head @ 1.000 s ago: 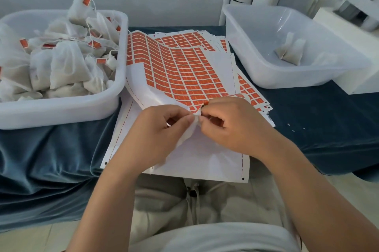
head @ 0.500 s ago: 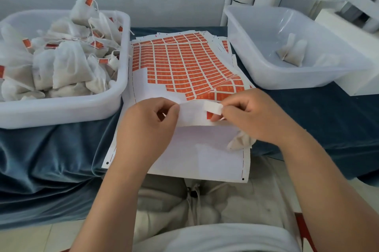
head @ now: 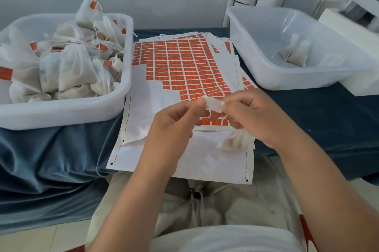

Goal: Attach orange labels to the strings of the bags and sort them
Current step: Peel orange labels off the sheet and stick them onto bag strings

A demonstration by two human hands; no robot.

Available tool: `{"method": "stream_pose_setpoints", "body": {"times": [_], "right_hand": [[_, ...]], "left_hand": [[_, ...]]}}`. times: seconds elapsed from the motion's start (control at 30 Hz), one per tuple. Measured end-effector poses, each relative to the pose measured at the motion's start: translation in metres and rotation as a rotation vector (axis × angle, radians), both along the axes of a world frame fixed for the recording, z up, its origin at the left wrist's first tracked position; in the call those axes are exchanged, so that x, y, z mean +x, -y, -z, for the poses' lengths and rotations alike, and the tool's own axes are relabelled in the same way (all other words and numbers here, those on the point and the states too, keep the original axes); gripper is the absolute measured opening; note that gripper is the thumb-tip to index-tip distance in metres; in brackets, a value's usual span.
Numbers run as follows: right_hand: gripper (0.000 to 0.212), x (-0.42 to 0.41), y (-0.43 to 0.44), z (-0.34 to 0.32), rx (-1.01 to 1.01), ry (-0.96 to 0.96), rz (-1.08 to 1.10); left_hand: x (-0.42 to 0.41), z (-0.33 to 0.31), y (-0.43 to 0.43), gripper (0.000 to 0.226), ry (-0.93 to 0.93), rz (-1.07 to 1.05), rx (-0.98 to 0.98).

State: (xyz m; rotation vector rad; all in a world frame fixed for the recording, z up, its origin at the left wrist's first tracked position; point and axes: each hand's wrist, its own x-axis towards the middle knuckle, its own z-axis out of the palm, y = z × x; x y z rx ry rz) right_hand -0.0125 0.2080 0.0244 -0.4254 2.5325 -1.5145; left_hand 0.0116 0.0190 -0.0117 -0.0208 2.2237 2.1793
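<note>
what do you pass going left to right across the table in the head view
white tub heaped with labelled bags -> sheet of orange labels -> nearly empty clear tub -> white box

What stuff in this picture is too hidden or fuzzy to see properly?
Head view only:
- Print on the orange labels: too small to read.
- String of the small bag: hidden under the right hand.
- White strip pinched between the left hand and the right hand: blurred, so its face is unclear.
- Machine, top right: blurred and cut off by the frame edge.
</note>
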Motion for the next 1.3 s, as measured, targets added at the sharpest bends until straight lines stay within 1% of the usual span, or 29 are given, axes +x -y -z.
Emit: {"method": "stream_pose_setpoints", "body": {"times": [0.07, 0.13, 0.23, 0.3, 0.37, 0.43, 0.5, 0.57, 0.63, 0.73, 0.8, 0.87, 0.97, 1.1, 1.3], "right_hand": [[0.041, -0.001, 0.003, 0.005, 0.024, -0.015, -0.018], [0.037, -0.004, 0.003, 0.011, 0.0, -0.01, -0.033], [0.032, -0.008, 0.001, 0.016, -0.196, 0.086, -0.054], [0.033, -0.011, -0.002, 0.018, -0.312, 0.095, -0.053], [0.033, -0.012, -0.002, 0.018, -0.394, 0.081, -0.043], [0.032, -0.009, -0.001, 0.015, -0.382, 0.023, -0.017], [0.029, -0.003, 0.001, 0.009, -0.348, -0.046, -0.01], [0.031, 0.004, 0.004, 0.002, -0.374, -0.091, -0.022], [0.034, 0.01, 0.007, -0.003, -0.376, -0.127, -0.018], [0.034, 0.017, 0.012, -0.009, -0.292, -0.196, 0.006], [0.035, 0.02, 0.016, -0.012, -0.26, -0.222, 0.026], [0.034, 0.022, 0.018, -0.012, -0.247, -0.247, 0.059], [0.034, 0.02, 0.018, -0.012, -0.237, -0.257, 0.094], [0.031, 0.017, 0.015, -0.01, -0.232, -0.232, 0.113], [0.027, 0.013, 0.012, -0.011, -0.205, -0.207, 0.125]], "left_hand": [[-0.001, 0.003, 0.0, 0.021, 0.051, 0.003, 0.082], [-0.003, 0.005, 0.002, 0.018, 0.093, -0.017, 0.162], [-0.007, 0.006, 0.005, 0.02, 0.128, -0.113, 0.35], [-0.009, 0.006, 0.007, 0.023, 0.147, -0.18, 0.479], [-0.01, 0.006, 0.007, 0.018, 0.155, -0.23, 0.565], [-0.009, 0.007, 0.003, 0.002, 0.158, -0.256, 0.626], [-0.007, 0.01, -0.002, 0.008, 0.132, -0.272, 0.658], [-0.004, 0.011, -0.008, 0.006, 0.098, -0.272, 0.68], [-0.001, 0.014, -0.012, 0.007, 0.057, -0.264, 0.648], [0.003, 0.017, -0.019, 0.011, -0.006, -0.261, 0.471], [0.005, 0.016, -0.022, 0.01, -0.06, -0.24, 0.398], [0.008, 0.014, -0.024, 0.013, -0.104, -0.197, 0.396], [0.012, 0.012, -0.027, 0.023, -0.16, -0.156, 0.388], [0.014, 0.013, -0.029, 0.013, -0.2, -0.121, 0.339], [0.012, 0.013, -0.027, 0.01, -0.237, -0.148, 0.253]]}}
